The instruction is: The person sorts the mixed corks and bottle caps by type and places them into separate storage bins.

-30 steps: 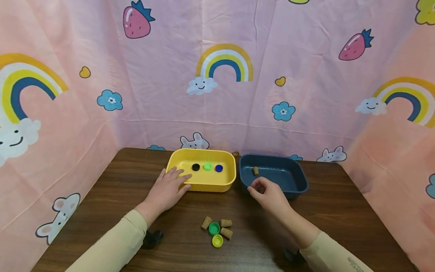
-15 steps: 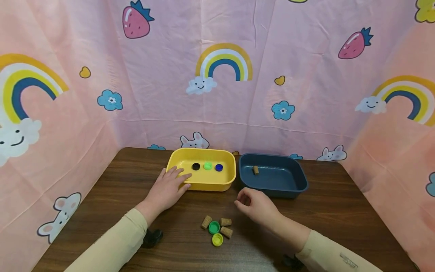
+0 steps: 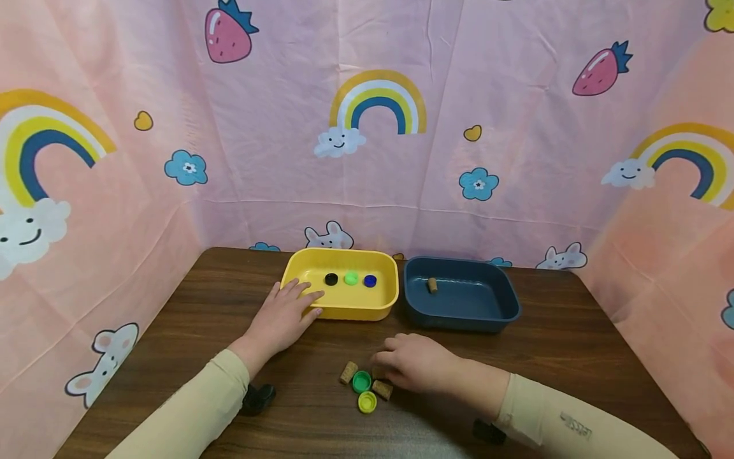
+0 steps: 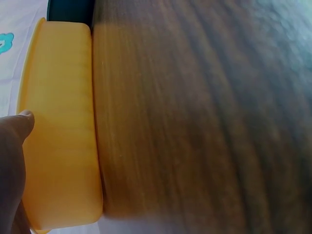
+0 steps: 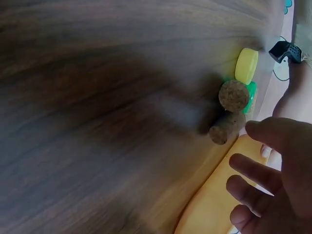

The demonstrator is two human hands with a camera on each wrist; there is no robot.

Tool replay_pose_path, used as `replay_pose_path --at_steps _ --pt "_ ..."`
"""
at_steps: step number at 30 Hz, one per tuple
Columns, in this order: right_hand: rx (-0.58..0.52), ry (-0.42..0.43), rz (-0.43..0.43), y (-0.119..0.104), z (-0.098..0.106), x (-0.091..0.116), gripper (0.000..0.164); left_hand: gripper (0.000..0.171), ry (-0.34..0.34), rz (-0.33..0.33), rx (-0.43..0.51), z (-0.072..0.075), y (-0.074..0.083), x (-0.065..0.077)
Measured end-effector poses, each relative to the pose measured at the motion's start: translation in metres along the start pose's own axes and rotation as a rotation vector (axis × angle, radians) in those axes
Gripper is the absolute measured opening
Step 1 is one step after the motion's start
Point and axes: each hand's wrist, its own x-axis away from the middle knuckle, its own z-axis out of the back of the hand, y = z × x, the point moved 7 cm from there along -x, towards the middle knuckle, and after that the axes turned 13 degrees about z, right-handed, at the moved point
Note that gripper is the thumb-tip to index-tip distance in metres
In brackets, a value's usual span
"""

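Note:
My left hand (image 3: 281,322) lies with spread, fairly straight fingers over the near left rim of the yellow tray (image 3: 355,313); its thumb (image 4: 25,119) rests against the outer wall. Over the small pile in the middle of the table, my right hand (image 3: 418,362) has its fingertips right by a cork (image 5: 227,127), mostly covered in the head view. In the right wrist view thumb and fingers stand apart around it. Beside it lie two more corks, one left (image 3: 348,372) and one nearer (image 3: 381,389), a green bottle cap (image 3: 362,382) and a yellow bottle cap (image 3: 367,402).
Inside the yellow tray sit a black cap (image 3: 331,279), a light green cap (image 3: 352,278) and a blue cap (image 3: 370,280). The dark blue tray (image 3: 476,322) to its right holds one cork (image 3: 432,285). A patterned cloth (image 3: 390,178) hangs around the table (image 3: 298,408).
My right hand has moved from the near rim of the dark blue tray toward me and left, down to the corks. The left hand has stayed on the yellow tray.

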Motion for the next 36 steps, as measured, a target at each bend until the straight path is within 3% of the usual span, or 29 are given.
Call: replay_pose_path --at_steps 8,27,36 --pt "-0.032 -0.082 0.032 -0.004 -0.011 -0.004 0.032 0.047 0.012 -0.012 -0.005 -0.004 -0.002 -0.001" --pt "0.011 -0.133 0.005 0.0 -0.018 -0.003 0.027 0.047 0.022 -0.004 -0.011 0.0 0.002 0.0" --pt "0.015 -0.107 0.021 0.001 -0.016 -0.002 0.026 0.047 0.02 -0.006 -0.011 0.001 0.0 0.0"
